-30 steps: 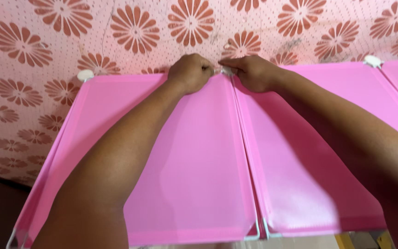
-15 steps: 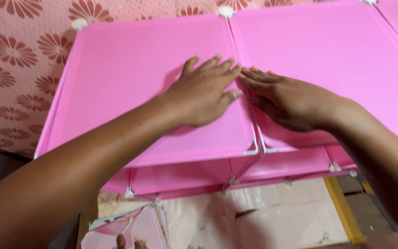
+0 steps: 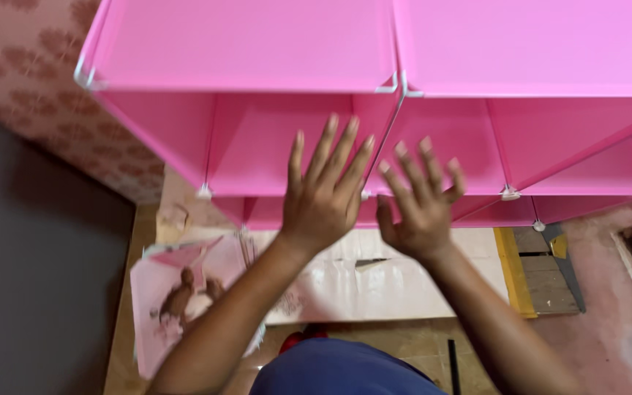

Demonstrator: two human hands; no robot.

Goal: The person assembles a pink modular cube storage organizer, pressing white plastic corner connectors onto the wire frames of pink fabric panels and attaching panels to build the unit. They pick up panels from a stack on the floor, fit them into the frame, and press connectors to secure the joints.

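A pink plastic cube shelf (image 3: 257, 44) with white corner connectors stands against the wall and fills the top of the head view. Its open compartments (image 3: 279, 146) face me. My left hand (image 3: 325, 186) is raised in front of the middle compartments, fingers spread, holding nothing. My right hand (image 3: 420, 201) is beside it to the right, fingers apart and also empty. Both hands hover just in front of the vertical divider (image 3: 385, 139) between two cubes, apart from the panels.
A pink printed sheet with figures (image 3: 184, 292) lies on the floor at lower left, next to a white sheet (image 3: 389, 281). A patterned pink wall (image 3: 31, 80) is at left. Dark floor (image 3: 31, 278) lies on the far left, tiles and debris at right.
Both hands have lifted off the shelf's top panels and come down in front of the open compartments. The camera view has dropped, showing the shelf front and floor.
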